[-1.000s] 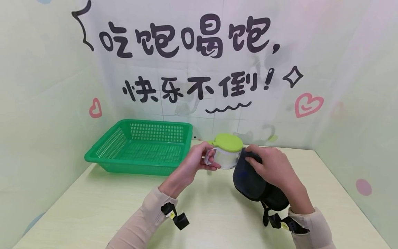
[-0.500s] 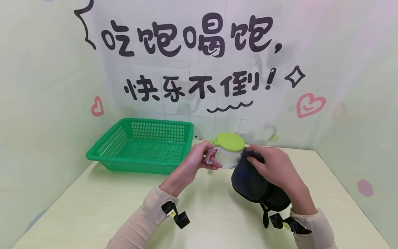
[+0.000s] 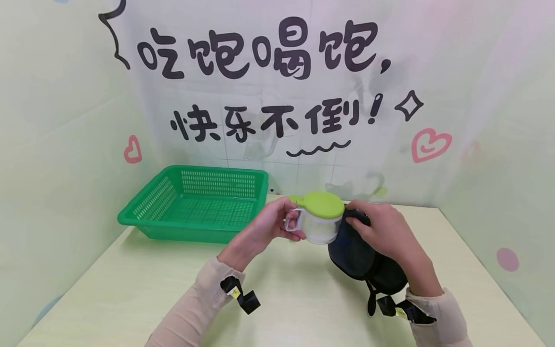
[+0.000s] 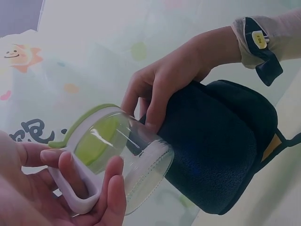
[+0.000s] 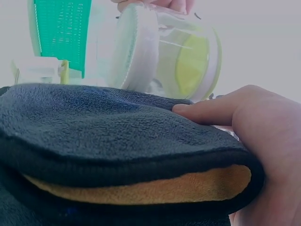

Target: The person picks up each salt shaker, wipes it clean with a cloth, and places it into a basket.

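Observation:
A clear jar (image 3: 320,230) with a green lid (image 3: 323,204) and a white base is held up over the table. My left hand (image 3: 277,219) grips it by its white handle (image 4: 84,205), with fingers through the loop. To its right, my right hand (image 3: 386,231) pinches a folded dark navy cloth (image 3: 353,255) between thumb and fingers. The cloth lies against the jar's side near the base in the left wrist view. Between its layers a tan lining (image 5: 164,188) shows, and a dark loop (image 3: 371,301) hangs from its lower edge.
A green perforated basket (image 3: 195,233) stands at the back left of the pale table (image 3: 286,299). White printed walls (image 3: 277,164) close in the back and sides. In the right wrist view a small white thing with a yellow-green edge (image 5: 40,69) shows beyond the cloth.
The jar has shifted slightly right and down, its lid turned more to the camera. The cloth has moved a little right with my right hand. Both hands keep their holds.

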Demonstrator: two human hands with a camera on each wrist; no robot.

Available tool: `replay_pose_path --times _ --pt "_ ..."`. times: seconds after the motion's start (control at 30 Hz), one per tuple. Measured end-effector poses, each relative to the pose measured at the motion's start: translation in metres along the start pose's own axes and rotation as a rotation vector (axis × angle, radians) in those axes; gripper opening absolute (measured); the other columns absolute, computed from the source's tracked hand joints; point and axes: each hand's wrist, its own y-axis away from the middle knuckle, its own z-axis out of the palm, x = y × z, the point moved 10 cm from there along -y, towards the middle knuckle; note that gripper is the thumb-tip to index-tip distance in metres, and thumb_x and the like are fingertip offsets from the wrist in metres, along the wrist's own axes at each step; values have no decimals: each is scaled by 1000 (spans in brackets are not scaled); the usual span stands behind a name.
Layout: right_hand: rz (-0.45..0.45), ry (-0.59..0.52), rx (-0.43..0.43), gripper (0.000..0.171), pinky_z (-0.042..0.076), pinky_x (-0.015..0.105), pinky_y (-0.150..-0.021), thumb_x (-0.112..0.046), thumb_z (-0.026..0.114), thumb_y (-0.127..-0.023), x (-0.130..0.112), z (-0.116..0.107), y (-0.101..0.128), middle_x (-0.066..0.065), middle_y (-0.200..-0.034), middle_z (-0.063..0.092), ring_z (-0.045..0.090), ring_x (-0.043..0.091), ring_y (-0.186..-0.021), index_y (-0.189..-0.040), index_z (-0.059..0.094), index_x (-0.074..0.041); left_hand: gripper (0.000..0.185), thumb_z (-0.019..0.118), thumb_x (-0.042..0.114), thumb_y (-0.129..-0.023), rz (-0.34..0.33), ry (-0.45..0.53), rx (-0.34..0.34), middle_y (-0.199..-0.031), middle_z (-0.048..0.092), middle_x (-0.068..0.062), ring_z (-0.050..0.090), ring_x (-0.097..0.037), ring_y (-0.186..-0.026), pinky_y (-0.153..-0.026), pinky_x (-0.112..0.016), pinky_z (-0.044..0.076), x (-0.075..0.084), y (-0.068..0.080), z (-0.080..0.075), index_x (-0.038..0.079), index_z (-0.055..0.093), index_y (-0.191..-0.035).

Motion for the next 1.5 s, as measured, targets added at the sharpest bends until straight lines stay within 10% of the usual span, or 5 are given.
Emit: replay_pose_path --times 0.5,1.23,1.5 --pt "-26 -11 11 17 55 41 -71 -15 77 -91 -11 -5 2 -1 -98 78 68 14 -78 -108 74 -18 27 43 22 -93 -15 21 53 -63 47 1 73 -21 -64 -66 -34 59 0 1 -6 11 39 -69" --pt "-47 -84 -4 21 59 44 -78 -9 72 -94 -5 2 -1 3 -104 78 69 16 -84 -115 73 -14 28 41 21 -95 -7 -44 -148 -70 49 -3 72 -22 -66 -67 -35 60 4 7 9 12 34 -69" --pt "-33 -92 6 18 55 41 -78 -11 72 -95 -6 -4 0 -2 -103 76 65 13 -86 -112 73 -17 29 40 23 -96 -2 6 -67 -73 47 -2 71 -21 -65 -66 -34 58 6 5 1 13 36 -69"
